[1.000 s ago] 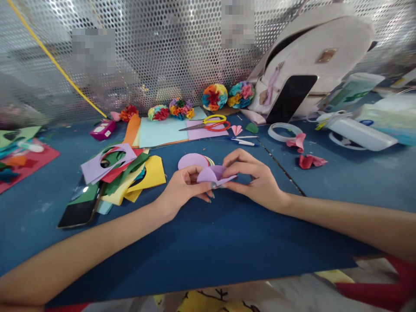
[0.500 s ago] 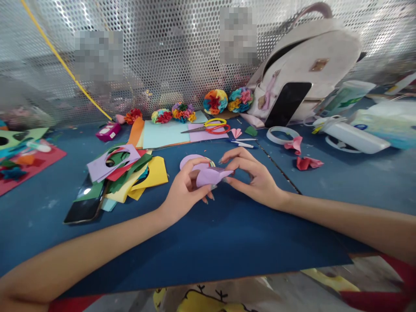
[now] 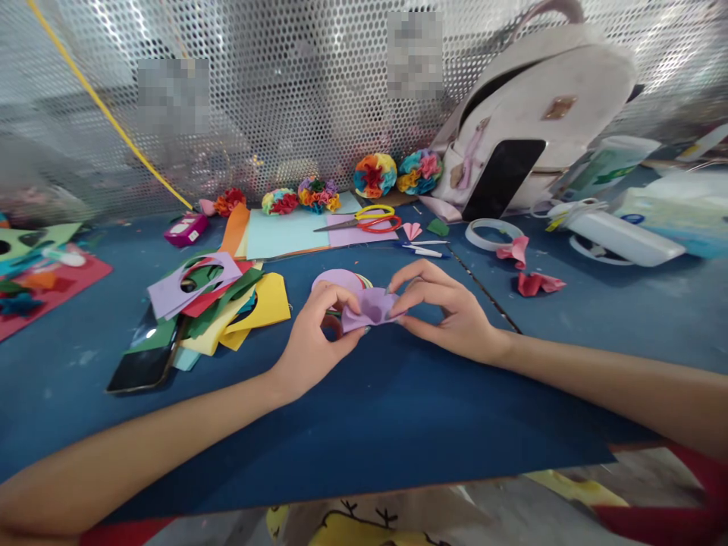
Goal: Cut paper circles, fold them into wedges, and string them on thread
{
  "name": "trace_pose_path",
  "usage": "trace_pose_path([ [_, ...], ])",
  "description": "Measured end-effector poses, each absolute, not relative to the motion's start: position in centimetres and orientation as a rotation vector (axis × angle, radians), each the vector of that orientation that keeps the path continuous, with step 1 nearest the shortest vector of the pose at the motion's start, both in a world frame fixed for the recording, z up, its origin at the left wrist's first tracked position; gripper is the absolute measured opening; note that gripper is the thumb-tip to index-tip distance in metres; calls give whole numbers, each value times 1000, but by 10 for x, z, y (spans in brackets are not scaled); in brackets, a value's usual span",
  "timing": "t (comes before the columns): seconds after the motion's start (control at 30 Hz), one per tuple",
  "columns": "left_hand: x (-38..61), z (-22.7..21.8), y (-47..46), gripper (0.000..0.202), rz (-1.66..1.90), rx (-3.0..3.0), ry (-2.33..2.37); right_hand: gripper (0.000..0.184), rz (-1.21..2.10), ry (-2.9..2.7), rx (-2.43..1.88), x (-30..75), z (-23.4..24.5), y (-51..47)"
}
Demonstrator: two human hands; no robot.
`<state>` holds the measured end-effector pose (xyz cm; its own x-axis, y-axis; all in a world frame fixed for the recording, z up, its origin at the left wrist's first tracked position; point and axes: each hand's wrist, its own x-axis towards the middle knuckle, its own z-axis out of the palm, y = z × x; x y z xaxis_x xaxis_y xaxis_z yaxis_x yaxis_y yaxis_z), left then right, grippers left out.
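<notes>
My left hand [image 3: 318, 337] and my right hand [image 3: 447, 307] both pinch a folded, crumpled piece of lilac paper [image 3: 371, 309] between their fingertips. Just behind my left fingers lies a stack of paper circles [image 3: 337, 281], with a lilac disc on top and other colours at its edge. Left of my left hand is a heap of coloured paper offcuts [image 3: 224, 303], including a lilac sheet with a round hole cut out. A dark blue mat [image 3: 364, 425] lies under both hands.
Scissors with yellow and red handles [image 3: 364, 221] rest on pastel paper sheets. Several paper pom-pom flowers [image 3: 372, 176] stand along a perforated metal screen [image 3: 296, 98]. A white backpack [image 3: 546, 98], a smartphone [image 3: 503, 179], a tape roll [image 3: 494, 234] and pink paper scraps [image 3: 535, 283] lie to the right.
The lilac paper is now more gathered and crumpled between my fingertips. My left hand has turned and closed around it, and my right fingers have moved in closer.
</notes>
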<state>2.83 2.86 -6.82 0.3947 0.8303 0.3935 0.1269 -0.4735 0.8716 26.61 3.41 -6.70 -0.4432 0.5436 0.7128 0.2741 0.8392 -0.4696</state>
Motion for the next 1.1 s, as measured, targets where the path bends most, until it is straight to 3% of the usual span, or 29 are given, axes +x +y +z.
trace_pose_path([
  [0.23,23,-66,29,31,1172,2051,761,25,167,-2109,-482,267,-67,32],
  [0.53,24,-67,31,28,956,1892,744,22,151,-2085,-496,270,-70,35],
  [0.73,21,-63,32,29,978,1806,692,29,314,-1989,-691,275,-68,40],
  [0.87,19,-62,31,45,982,1815,740,24,536,-1967,-713,273,-68,38],
  [0.97,21,-64,32,32,1029,1748,794,9,668,-1949,-753,268,-70,34],
  [1.03,23,-67,33,19,1071,1687,778,8,695,-1966,-765,265,-71,31],
  [1.1,25,-70,35,20,1093,1628,742,9,702,-1997,-754,263,-71,29],
])
